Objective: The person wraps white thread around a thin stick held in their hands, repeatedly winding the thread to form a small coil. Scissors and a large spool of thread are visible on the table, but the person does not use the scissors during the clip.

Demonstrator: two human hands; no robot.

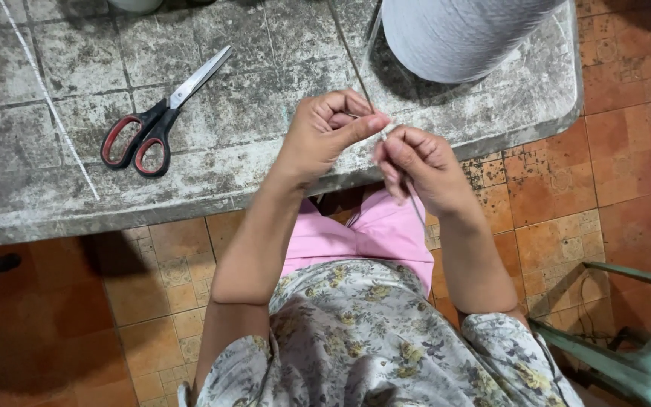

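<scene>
Your left hand [325,128] and right hand [416,166] meet above the near edge of the desk [265,151], each with fingers pressed together, pinching a thin grey thread [356,64]. The thread runs up toward the large grey yarn cone [461,34]. Red-handled scissors [161,117] lie well to the left.

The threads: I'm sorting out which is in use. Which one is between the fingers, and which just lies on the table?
The thin thread coming from the grey spool is pinched between left hand and right hand. The white thread left of the scissors lies untouched.
</scene>
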